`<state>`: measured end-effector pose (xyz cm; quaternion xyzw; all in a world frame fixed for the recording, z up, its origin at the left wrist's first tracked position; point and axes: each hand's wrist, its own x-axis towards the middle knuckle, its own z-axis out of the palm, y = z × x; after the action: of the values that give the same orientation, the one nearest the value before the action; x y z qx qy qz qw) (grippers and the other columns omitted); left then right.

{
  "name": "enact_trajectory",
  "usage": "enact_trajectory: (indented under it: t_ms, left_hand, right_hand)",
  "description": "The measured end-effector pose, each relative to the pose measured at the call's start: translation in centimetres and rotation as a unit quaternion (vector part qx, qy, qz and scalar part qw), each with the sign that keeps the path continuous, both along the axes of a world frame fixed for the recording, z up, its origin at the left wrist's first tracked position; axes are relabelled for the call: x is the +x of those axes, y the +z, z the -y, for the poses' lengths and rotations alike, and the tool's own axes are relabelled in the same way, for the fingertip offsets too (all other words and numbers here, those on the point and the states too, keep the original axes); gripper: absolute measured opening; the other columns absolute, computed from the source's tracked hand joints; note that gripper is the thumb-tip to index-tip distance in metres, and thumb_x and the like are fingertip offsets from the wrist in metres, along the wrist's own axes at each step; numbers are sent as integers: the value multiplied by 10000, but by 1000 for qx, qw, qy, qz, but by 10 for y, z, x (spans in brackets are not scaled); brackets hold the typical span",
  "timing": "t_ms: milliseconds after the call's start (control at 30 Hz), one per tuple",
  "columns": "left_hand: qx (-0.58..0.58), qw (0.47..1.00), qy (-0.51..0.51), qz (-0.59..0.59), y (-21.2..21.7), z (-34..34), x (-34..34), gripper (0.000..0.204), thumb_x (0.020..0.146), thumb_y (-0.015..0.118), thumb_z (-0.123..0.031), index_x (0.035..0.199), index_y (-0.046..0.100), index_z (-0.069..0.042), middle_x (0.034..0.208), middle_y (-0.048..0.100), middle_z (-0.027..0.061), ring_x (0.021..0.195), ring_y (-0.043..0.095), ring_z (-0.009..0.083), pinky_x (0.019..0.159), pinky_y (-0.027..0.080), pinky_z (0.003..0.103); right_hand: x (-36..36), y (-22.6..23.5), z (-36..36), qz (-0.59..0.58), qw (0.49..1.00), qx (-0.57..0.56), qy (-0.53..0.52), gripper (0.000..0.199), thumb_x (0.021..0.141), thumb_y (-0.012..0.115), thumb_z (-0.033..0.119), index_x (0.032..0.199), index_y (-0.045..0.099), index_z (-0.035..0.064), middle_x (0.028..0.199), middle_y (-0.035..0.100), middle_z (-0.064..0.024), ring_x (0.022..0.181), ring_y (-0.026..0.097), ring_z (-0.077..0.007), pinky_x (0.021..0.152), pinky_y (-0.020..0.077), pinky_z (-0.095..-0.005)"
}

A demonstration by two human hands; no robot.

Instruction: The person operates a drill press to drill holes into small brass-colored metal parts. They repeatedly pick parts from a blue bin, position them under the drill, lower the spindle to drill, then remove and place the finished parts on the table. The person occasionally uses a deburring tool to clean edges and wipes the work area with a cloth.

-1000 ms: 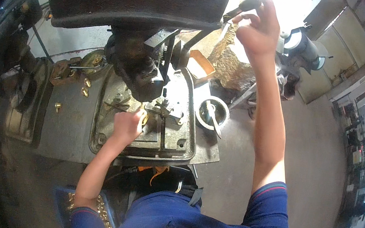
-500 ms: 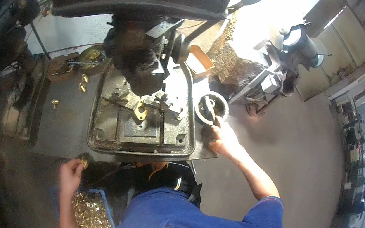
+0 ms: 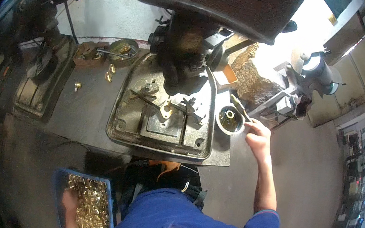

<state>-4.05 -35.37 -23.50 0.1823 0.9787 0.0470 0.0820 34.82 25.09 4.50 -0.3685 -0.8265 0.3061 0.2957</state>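
Note:
My right hand (image 3: 258, 136) is closed on the lower end of a slim brush (image 3: 239, 107), which slants over the right rim of a round white pot (image 3: 221, 127). Dark fluid and a pale ring show inside the pot. My left hand (image 3: 70, 200), smeared by motion, is over the left side of a blue crate (image 3: 109, 196) of small brass fittings (image 3: 92, 203); its fingers cannot be made out. In front of me stands a drill press, its dark head (image 3: 184, 64) above a base (image 3: 160, 150). A flat brass plate with holes (image 3: 165, 110) sits there between dark clamps.
Three loose brass pieces (image 3: 109, 72) lie on the bench (image 3: 87, 111) left of the base. Behind them are a wooden block (image 3: 90, 52) and a round dish (image 3: 124, 48). Another machine (image 3: 42, 83) stands at left, and a grinder-like machine (image 3: 318, 69) at right.
My left hand has moved from the bench edge, where it pinched a brass piece, down to the crate. My right hand has lifted the brush out of the pot. The view has shifted.

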Motion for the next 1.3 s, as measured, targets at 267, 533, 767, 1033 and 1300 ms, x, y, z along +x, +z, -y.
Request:
enact_trajectory:
  t_ms: [267, 533, 767, 1033, 1300]
  left_hand:
    - [9, 997, -38, 66, 36, -58, -23, 285, 731, 684, -255, 891, 648, -22, 825, 631, 204, 836, 611, 381, 739, 492, 459]
    - [48, 991, -43, 115, 71, -96, -19, 256, 737, 683, -161, 927, 634, 3, 876, 636, 214, 848, 607, 399, 734, 492, 444]
    - [170, 968, -150, 111, 151, -198, -58, 231, 768, 644, -143, 917, 629, 33, 831, 637, 222, 812, 624, 374, 682, 481, 407]
    - [227, 951, -197, 80, 151, -348, -145, 238, 778, 637, -233, 910, 667, -38, 835, 637, 199, 826, 619, 357, 724, 483, 422]
    - [195, 941, -264, -86, 140, -475, -179, 388, 750, 606, -128, 1137, 605, -168, 967, 625, 164, 902, 603, 354, 783, 485, 454]
  right_hand:
    - [-106, -26, 71, 12, 976, -202, 83, 468, 621, 526, -18, 1079, 619, -49, 1091, 601, -55, 691, 459, -53, 615, 374, -176]
    - [-140, -74, 60, -14, 992, -75, 101, 450, 589, 539, -2, 1024, 654, 3, 1204, 575, -78, 758, 499, -75, 633, 378, -190]
    - [-130, -44, 68, -3, 981, -181, 74, 476, 599, 487, -71, 1038, 658, -2, 1189, 576, -31, 697, 455, -39, 593, 361, -170]
    - [-45, -20, 62, -141, 984, -107, 27, 494, 549, 410, -68, 969, 669, -40, 1188, 573, -134, 762, 485, -70, 646, 351, -160]
    - [3, -88, 14, 130, 971, 189, -71, 402, 551, 611, 53, 948, 579, 4, 1262, 504, -204, 1056, 514, -334, 899, 409, -379]
